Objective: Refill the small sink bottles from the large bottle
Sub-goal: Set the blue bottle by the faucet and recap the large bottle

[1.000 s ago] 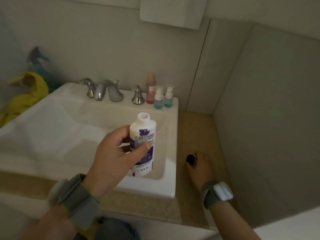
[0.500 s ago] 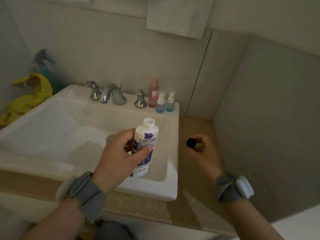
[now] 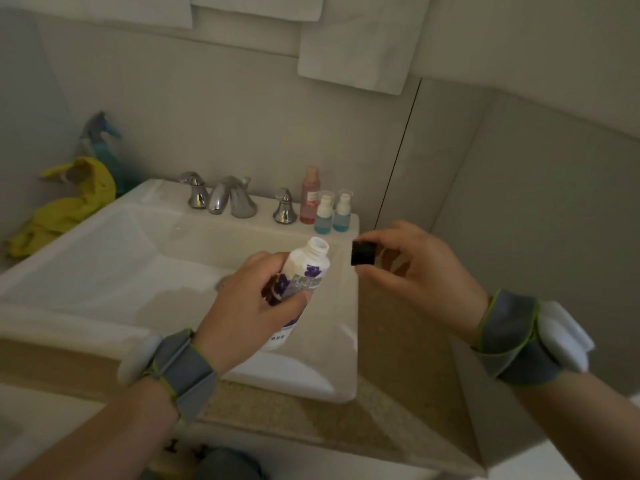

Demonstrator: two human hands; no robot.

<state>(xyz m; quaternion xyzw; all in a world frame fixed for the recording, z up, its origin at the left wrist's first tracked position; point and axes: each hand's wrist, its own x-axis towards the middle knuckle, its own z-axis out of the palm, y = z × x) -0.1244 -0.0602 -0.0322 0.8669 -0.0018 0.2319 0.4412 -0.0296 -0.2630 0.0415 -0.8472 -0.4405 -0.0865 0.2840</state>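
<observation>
L hand wraps big bottle, centre frame over sink; neck open, long axis tilted up-right. R hand pinches black cap just right of mouth, not touching. Two small blue bottles upper-centre, beyond mouth; R hand nearer them.

Yellow cloth, spray bottle (far left); chrome faucet; towel.

The large bottle is white with purple flower prints and a grey label. The cap to its right is black. On the far rim of the white sink, the left small bottle and right small bottle show blue liquid under white tops, beside a pink bottle. The taps are silver, the counter speckled tan, and the cloth far left is yellow.
</observation>
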